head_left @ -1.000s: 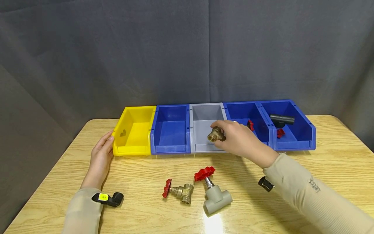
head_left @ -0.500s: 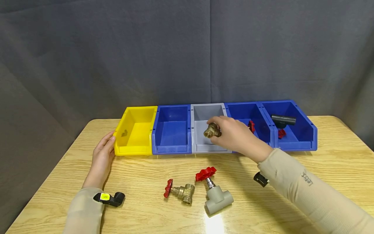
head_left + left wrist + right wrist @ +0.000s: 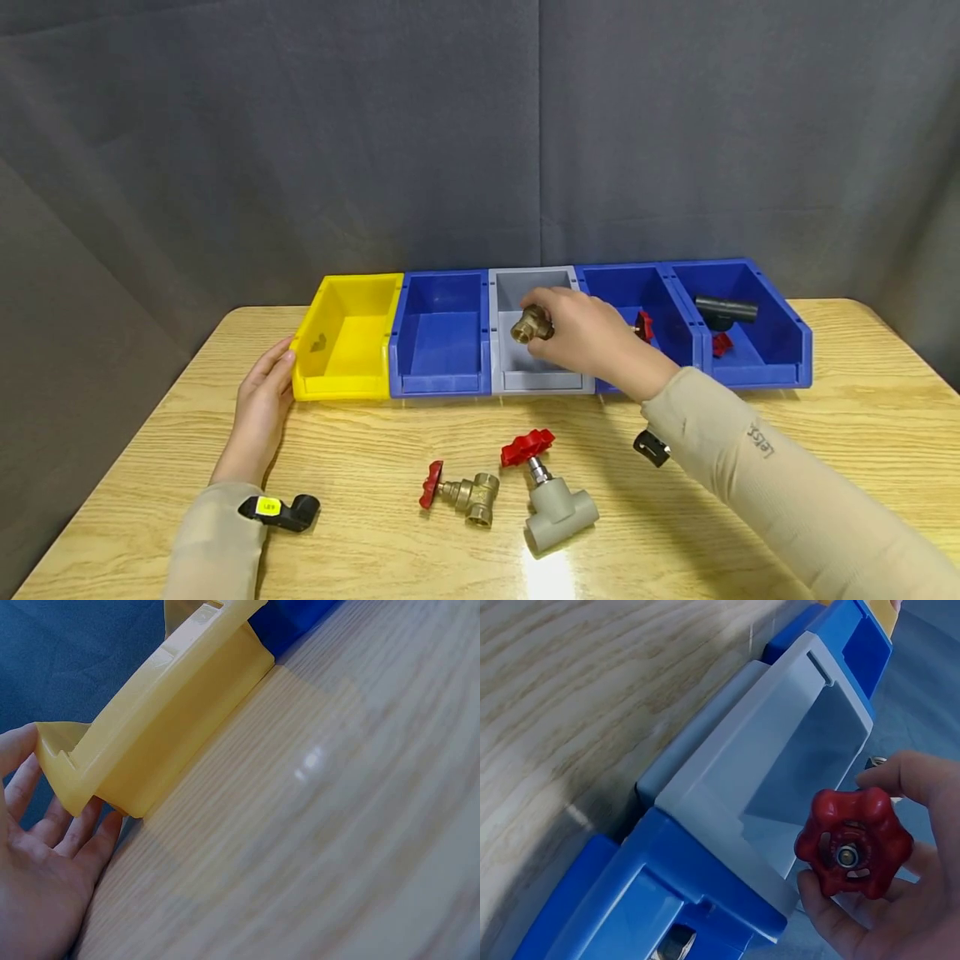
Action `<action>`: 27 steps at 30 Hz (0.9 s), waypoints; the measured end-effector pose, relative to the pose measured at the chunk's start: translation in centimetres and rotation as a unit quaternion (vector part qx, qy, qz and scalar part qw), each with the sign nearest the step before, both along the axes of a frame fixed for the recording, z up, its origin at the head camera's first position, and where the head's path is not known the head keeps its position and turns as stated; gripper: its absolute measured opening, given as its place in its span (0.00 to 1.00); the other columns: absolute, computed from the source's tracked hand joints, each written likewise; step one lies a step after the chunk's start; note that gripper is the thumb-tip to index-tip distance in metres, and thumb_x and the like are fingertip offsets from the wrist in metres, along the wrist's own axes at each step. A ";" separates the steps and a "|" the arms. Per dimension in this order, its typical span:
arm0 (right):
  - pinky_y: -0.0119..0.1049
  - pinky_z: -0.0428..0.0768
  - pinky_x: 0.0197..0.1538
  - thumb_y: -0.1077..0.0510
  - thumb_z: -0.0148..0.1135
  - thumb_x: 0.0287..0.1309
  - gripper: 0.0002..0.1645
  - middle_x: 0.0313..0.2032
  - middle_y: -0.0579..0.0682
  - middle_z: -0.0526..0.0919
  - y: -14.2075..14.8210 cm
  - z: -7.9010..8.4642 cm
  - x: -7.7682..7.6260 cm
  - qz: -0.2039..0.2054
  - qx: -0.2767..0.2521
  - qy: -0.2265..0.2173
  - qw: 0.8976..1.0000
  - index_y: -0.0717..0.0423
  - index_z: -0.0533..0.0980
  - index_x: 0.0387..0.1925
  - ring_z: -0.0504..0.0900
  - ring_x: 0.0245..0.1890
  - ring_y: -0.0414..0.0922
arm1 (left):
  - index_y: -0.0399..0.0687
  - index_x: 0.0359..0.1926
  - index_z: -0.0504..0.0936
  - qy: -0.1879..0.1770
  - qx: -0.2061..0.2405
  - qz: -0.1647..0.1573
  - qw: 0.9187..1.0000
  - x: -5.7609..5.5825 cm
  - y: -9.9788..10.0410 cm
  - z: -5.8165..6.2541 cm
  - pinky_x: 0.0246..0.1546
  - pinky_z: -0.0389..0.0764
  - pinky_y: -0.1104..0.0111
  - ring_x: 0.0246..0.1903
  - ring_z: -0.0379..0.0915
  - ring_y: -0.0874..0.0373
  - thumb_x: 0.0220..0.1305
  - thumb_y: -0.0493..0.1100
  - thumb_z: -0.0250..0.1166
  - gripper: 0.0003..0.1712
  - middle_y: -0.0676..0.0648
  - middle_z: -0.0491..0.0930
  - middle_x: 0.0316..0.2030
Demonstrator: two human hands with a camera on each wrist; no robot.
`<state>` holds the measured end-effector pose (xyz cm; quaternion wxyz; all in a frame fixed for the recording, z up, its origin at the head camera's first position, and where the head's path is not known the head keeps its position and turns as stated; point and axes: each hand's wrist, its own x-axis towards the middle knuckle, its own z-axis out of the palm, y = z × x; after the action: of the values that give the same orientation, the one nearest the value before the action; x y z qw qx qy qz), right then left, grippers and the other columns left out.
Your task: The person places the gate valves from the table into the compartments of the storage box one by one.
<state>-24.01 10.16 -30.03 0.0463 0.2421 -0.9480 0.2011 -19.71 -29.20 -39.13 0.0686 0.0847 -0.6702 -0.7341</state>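
My right hand [image 3: 588, 335] grips a brass gate valve [image 3: 531, 323] above the grey bin [image 3: 543, 382]. In the right wrist view, its red handwheel [image 3: 855, 841] faces the camera, with thumb and fingers around the valve; much of the brass body is hidden. My left hand [image 3: 262, 400] rests against the left outer side of the yellow bin [image 3: 341, 387], its fingers fairly straight. In the left wrist view, the fingers [image 3: 79, 832] touch the corner of that bin.
Another brass valve [image 3: 471, 498] and a grey plastic tee valve [image 3: 558, 510] with a red handwheel lie on the wooden table [image 3: 360, 533]. Blue bins flank the grey one. A red-handled valve [image 3: 643, 326] and a black pipe piece [image 3: 726, 308] lie in the right-hand blue bins.
My right hand has moved left and slightly up with the brass gate valve, farther over the grey bin. The left hand stays at the yellow bin.
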 end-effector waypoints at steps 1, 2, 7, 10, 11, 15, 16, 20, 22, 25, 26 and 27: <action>0.44 0.78 0.38 0.56 0.69 0.52 0.28 0.42 0.49 0.82 -0.1 0.0 -0.1 0.000 0.001 0.000 1.000 0.55 0.77 0.56 0.77 0.36 0.47 | 0.50 0.76 0.58 -0.001 0.000 0.001 1.000 0.0 0.0 0.0 0.64 0.64 0.76 0.66 0.60 0.61 0.74 0.57 0.54 0.36 0.48 0.58 0.72; 0.44 0.78 0.38 0.56 0.69 0.52 0.28 0.42 0.49 0.82 -0.2 0.0 -0.3 0.000 0.001 0.000 1.000 0.55 0.77 0.56 0.77 0.36 0.47 | 0.50 0.76 0.58 -0.001 0.000 0.001 1.000 0.0 0.0 -0.1 0.65 0.64 0.75 0.67 0.60 0.61 0.74 0.57 0.54 0.36 0.48 0.57 0.72; 0.43 0.78 0.38 0.57 0.68 0.52 0.28 0.42 0.49 0.82 -0.7 0.1 -0.9 -0.001 0.005 -0.012 1.000 0.56 0.77 0.57 0.77 0.35 0.47 | 0.50 0.76 0.58 -0.001 -0.007 0.000 1.000 0.0 0.0 -0.2 0.65 0.64 0.75 0.67 0.59 0.60 0.74 0.57 0.54 0.36 0.48 0.57 0.73; 0.43 0.78 0.39 0.57 0.69 0.53 0.28 0.41 0.49 0.83 -1.0 0.3 -1.3 0.001 0.011 -0.019 1.000 0.57 0.77 0.57 0.78 0.35 0.47 | 0.50 0.76 0.58 -0.001 -0.009 0.000 1.000 -0.1 0.0 -0.1 0.65 0.63 0.75 0.67 0.59 0.60 0.74 0.57 0.54 0.36 0.47 0.56 0.73; 0.44 0.78 0.40 0.57 0.69 0.54 0.28 0.41 0.50 0.83 -1.1 0.4 -1.4 0.001 0.014 -0.021 1.000 0.58 0.77 0.57 0.78 0.35 0.46 | 0.49 0.76 0.58 0.000 -0.008 0.000 1.000 -0.1 0.0 -0.1 0.65 0.63 0.75 0.67 0.59 0.60 0.74 0.57 0.54 0.36 0.47 0.57 0.73; 0.44 0.78 0.40 0.56 0.69 0.55 0.28 0.39 0.51 0.83 -1.4 0.7 -2.1 -0.004 0.028 -0.040 0.999 0.58 0.76 0.58 0.80 0.27 0.43 | 0.49 0.76 0.58 -0.002 -0.001 0.005 1.000 -0.1 0.1 -0.1 0.65 0.64 0.75 0.67 0.59 0.60 0.74 0.57 0.54 0.36 0.47 0.57 0.72; 0.44 0.79 0.39 0.56 0.68 0.55 0.28 0.39 0.51 0.83 -1.4 0.7 -2.3 -0.007 0.031 -0.048 0.998 0.57 0.76 0.59 0.80 0.24 0.42 | 0.49 0.76 0.58 -0.001 0.002 0.005 1.000 -0.1 0.2 -0.1 0.65 0.64 0.75 0.67 0.60 0.60 0.74 0.56 0.55 0.36 0.47 0.57 0.72; 0.45 0.79 0.40 0.55 0.69 0.56 0.28 0.40 0.53 0.84 -1.2 0.5 -2.9 -0.018 0.050 -0.060 0.997 0.57 0.76 0.59 0.81 0.24 0.43 | 0.48 0.76 0.59 0.006 0.009 0.001 1.000 -0.1 0.3 -0.1 0.64 0.65 0.76 0.66 0.61 0.61 0.74 0.56 0.55 0.36 0.48 0.59 0.70; 0.46 0.79 0.42 0.55 0.69 0.55 0.28 0.41 0.53 0.84 -1.2 0.5 -3.2 -0.023 0.060 -0.058 0.996 0.57 0.77 0.58 0.81 0.29 0.45 | 0.47 0.75 0.59 0.009 0.009 -0.003 1.000 -0.1 0.4 -0.1 0.64 0.65 0.76 0.66 0.61 0.61 0.74 0.56 0.55 0.36 0.48 0.60 0.70; 0.47 0.80 0.46 0.55 0.70 0.55 0.26 0.41 0.53 0.84 -1.3 0.8 -3.6 -0.025 0.068 -0.060 0.996 0.58 0.79 0.56 0.80 0.34 0.48 | 0.48 0.76 0.59 0.008 0.008 -0.005 1.000 -0.2 0.4 -0.1 0.65 0.64 0.75 0.66 0.60 0.61 0.74 0.56 0.55 0.36 0.48 0.59 0.70; 0.47 0.79 0.47 0.55 0.70 0.55 0.26 0.41 0.53 0.84 -1.4 0.9 -3.7 -0.024 0.069 -0.063 0.995 0.58 0.79 0.56 0.79 0.34 0.48 | 0.48 0.76 0.59 0.006 0.005 -0.003 1.000 -0.2 0.4 -0.1 0.65 0.64 0.75 0.66 0.60 0.61 0.74 0.56 0.55 0.36 0.48 0.59 0.70; 0.47 0.79 0.48 0.55 0.69 0.55 0.26 0.41 0.53 0.84 -1.5 0.9 -3.8 -0.022 0.072 -0.065 0.995 0.59 0.79 0.55 0.79 0.35 0.47 | 0.48 0.76 0.59 0.004 0.005 -0.002 1.000 -0.2 0.4 0.0 0.65 0.64 0.75 0.66 0.60 0.61 0.74 0.56 0.55 0.36 0.49 0.59 0.70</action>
<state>-27.83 8.70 -29.13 -0.0282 0.2105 -0.9661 0.1464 -19.89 -28.82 -39.18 0.0697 0.0806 -0.6665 -0.7378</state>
